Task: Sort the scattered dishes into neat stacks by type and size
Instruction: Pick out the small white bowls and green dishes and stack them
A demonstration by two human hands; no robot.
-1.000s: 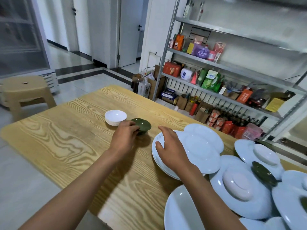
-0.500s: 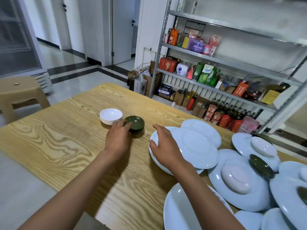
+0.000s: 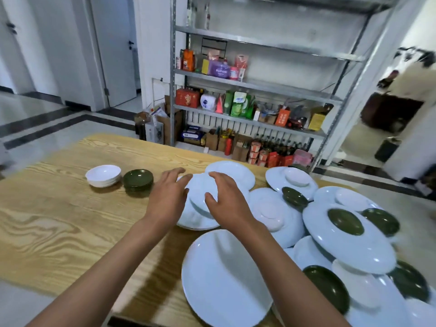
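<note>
A stack of small white bowls [image 3: 103, 175] and a stack of small green dishes [image 3: 138, 179] stand side by side on the wooden table [image 3: 59, 220]. Both my hands hover over a pile of large white plates [image 3: 200, 215]. My left hand [image 3: 168, 197] is at the pile's left rim with fingers spread, and my right hand [image 3: 226, 201] is over its middle with fingers loosely bent. Neither grips anything. To the right lie scattered white plates [image 3: 349, 241] with green dishes [image 3: 345, 221] and small white dishes [image 3: 297, 177] among them.
A big white plate [image 3: 224, 279] lies at the near table edge. A metal shelf rack [image 3: 254, 86] full of packages and bottles stands behind the table. Boxes sit on the floor by the rack.
My left hand let go of the green dish, which now sits on its stack, and moved right to the plate pile. My right hand shifted over the plates. The camera turned right.
</note>
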